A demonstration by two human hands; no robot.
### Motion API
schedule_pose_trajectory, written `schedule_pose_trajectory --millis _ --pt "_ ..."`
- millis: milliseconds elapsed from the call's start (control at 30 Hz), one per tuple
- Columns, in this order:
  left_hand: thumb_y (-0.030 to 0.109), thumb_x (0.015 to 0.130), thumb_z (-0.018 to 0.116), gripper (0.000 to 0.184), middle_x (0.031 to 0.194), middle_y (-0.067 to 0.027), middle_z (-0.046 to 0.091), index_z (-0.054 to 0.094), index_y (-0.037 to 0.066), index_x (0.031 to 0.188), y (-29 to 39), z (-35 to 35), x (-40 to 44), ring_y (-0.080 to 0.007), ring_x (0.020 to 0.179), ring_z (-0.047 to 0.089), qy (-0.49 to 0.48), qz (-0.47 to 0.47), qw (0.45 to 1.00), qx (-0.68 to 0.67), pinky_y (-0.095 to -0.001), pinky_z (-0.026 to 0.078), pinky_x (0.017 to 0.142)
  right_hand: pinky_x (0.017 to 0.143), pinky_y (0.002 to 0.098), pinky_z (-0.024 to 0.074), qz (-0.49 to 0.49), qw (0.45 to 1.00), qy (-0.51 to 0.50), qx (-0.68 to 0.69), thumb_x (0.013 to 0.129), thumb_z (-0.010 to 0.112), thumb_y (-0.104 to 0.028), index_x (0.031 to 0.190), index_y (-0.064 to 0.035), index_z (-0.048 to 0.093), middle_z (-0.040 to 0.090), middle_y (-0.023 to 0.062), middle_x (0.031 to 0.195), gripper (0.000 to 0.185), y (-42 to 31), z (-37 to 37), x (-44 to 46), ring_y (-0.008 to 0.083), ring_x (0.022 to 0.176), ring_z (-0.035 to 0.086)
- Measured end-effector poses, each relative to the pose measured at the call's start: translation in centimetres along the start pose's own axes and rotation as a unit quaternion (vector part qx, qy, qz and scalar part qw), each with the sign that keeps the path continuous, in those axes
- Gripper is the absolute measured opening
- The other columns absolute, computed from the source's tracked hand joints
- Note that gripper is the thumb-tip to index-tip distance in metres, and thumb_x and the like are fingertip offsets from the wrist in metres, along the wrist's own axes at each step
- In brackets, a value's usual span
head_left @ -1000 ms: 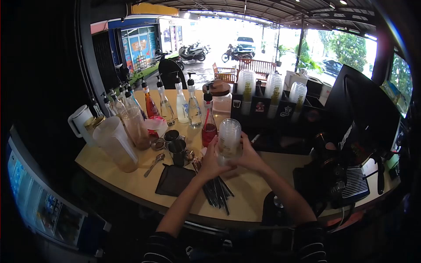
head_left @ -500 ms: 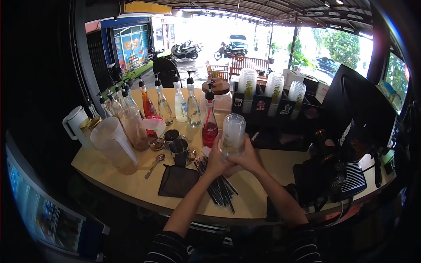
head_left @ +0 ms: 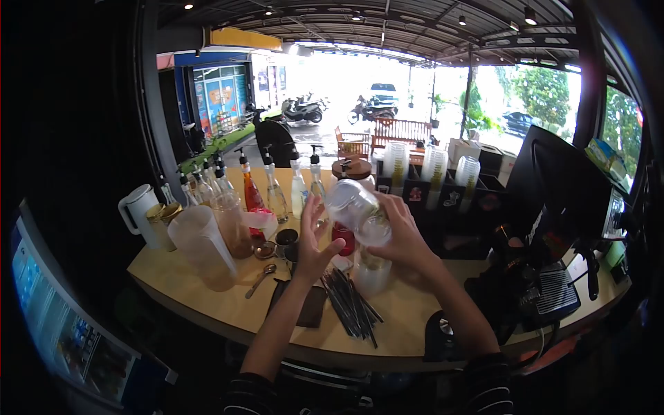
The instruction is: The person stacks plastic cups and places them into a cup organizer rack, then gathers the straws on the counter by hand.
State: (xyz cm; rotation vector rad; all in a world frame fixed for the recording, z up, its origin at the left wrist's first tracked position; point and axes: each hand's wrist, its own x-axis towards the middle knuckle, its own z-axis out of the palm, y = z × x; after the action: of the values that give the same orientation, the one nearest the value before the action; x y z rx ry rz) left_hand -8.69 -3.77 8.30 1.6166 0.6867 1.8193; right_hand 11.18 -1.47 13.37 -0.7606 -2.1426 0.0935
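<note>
Tilted to the left above the counter, a clear plastic cup stack (head_left: 354,207) is held in my right hand (head_left: 403,235), fingers wrapped round its right side. My left hand (head_left: 315,242) is open just left of the stack, fingers spread, with a gap between. Below the stack more clear cups (head_left: 373,270) stand on the counter, partly behind my right hand. A pump bottle of red liquid (head_left: 344,239) is partly hidden between my hands. Black straws (head_left: 349,304) lie loose in front of the cups, beside a dark cloth (head_left: 309,304).
Pump bottles (head_left: 274,197) line the back left, near a translucent pitcher (head_left: 202,249) and a spoon (head_left: 260,280). A black organizer (head_left: 446,200) with cup stacks stands behind. At the right are a dark monitor (head_left: 564,183) and a machine with a ridged tray (head_left: 553,294).
My left hand has let go of the cups and opened. The upper cups have tipped left in my right hand, and other cups now show below them. The view has tilted up.
</note>
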Motion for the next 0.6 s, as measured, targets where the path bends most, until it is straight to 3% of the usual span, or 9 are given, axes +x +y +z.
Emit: schedule_pose_trajectory --millis 33,67,167,200,233,267,333,467,600 --pt "0.039 0.063 0.080 0.111 0.145 -0.0163 0.015 0.009 0.007 0.142 2.2 -0.4 0.5 -0.0280 0.131 0.028 -0.005 0.059 0.998 -0.003 -0.0411 0.026 0.104 0.098 0.0420 0.0335 -0.007 1.000 -0.001 0.004 0.056 0.075 -0.018 0.130 -0.0086 0.034 0.040 0.0158 0.123 0.086 -0.8 0.1 0.2 0.0355 0.115 0.040" --pt "0.037 0.068 0.077 0.103 0.140 -0.0165 0.027 0.012 0.008 0.142 3.6 -0.6 1.1 -0.0273 0.128 0.032 -0.023 0.114 0.993 -0.008 -0.0375 0.030 0.102 0.098 0.0421 0.0335 -0.039 0.999 -0.035 0.014 0.055 0.076 -0.019 0.131 -0.0085 0.033 0.039 0.0156 0.123 0.087 -1.6 0.2 0.4 0.0352 0.116 0.040" --pt "0.033 0.073 0.074 0.094 0.129 -0.0148 0.042 0.014 0.008 0.141 6.3 -3.2 1.0 -0.0260 0.122 0.041 -0.068 -0.021 0.995 0.076 -0.0334 0.036 0.099 0.098 0.0414 0.0354 -0.082 0.992 -0.078 0.056 0.056 0.078 -0.020 0.135 -0.0091 0.030 0.037 0.0145 0.128 0.092 -3.9 0.4 0.9 0.0322 0.115 0.043" --pt "0.030 0.080 0.067 0.073 0.116 -0.0111 0.050 0.025 0.009 0.136 4.9 -4.5 0.9 -0.0237 0.113 0.050 -0.021 0.023 0.994 0.102 -0.0298 0.046 0.087 0.097 0.0406 0.0370 -0.045 0.991 -0.061 0.110 0.058 0.078 -0.022 0.136 -0.0093 0.029 0.036 0.0143 0.131 0.093 -4.5 0.3 0.8 0.0303 0.115 0.044" --pt "0.030 0.080 0.067 0.073 0.116 -0.0111 0.050 0.025 0.009 0.136 4.7 -5.2 0.3 -0.0237 0.113 0.050 -0.016 0.025 0.994 0.108 -0.0298 0.046 0.087 0.096 0.0398 0.0386 -0.008 0.985 -0.044 0.164 0.060 0.079 -0.023 0.136 -0.0096 0.029 0.035 0.0140 0.133 0.093 -4.8 0.5 0.6 0.0284 0.115 0.045" --pt "0.030 0.083 0.063 0.063 0.116 -0.0111 0.050 0.028 0.009 0.132 4.5 -5.7 -0.4 -0.0228 0.109 0.051 0.029 -0.035 0.998 0.034 -0.0291 0.050 0.079 0.089 0.0359 0.0436 -0.039 0.986 0.014 0.161 0.075 0.070 -0.023 0.131 -0.0058 0.038 0.045 0.0140 0.129 0.067 -4.7 1.3 0.2 0.0224 0.105 0.054" --pt "0.031 0.090 0.052 0.041 0.111 -0.0107 0.049 0.035 0.009 0.120 4.7 -5.3 -1.7 -0.0212 0.093 0.059 0.106 -0.099 0.988 -0.057 -0.0282 0.056 0.057 0.087 0.0338 0.0446 -0.021 0.967 -0.028 0.253 0.082 0.063 -0.021 0.127 -0.0034 0.044 0.052 0.0136 0.120 0.052 -3.7 4.3 -1.0 0.0201 0.099 0.057" --pt "0.034 0.092 0.046 0.041 0.106 -0.0108 0.047 0.035 0.007 0.120 3.8 -5.7 -3.7 -0.0201 0.072 0.062 0.129 -0.110 0.985 0.024 -0.0253 0.055 0.049 0.081 0.0275 0.0459 0.010 0.925 -0.034 0.379 0.093 0.045 -0.014 0.115 0.0016 0.055 0.066 0.0105 0.097 0.029 -4.5 6.9 -2.5 0.0142 0.085 0.062" --pt "0.036 0.092 0.046 0.043 0.107 -0.0117 0.047 0.034 0.007 0.121 3.5 -6.4 -4.8 -0.0186 0.074 0.060 0.144 -0.163 0.976 -0.003 -0.0236 0.053 0.045 0.079 0.0252 0.0464 0.015 0.917 -0.042 0.396 0.093 0.044 -0.010 0.110 0.0024 0.057 0.066 0.0101 0.096 0.025 -6.1 7.1 -3.3 0.0125 0.091 0.061"
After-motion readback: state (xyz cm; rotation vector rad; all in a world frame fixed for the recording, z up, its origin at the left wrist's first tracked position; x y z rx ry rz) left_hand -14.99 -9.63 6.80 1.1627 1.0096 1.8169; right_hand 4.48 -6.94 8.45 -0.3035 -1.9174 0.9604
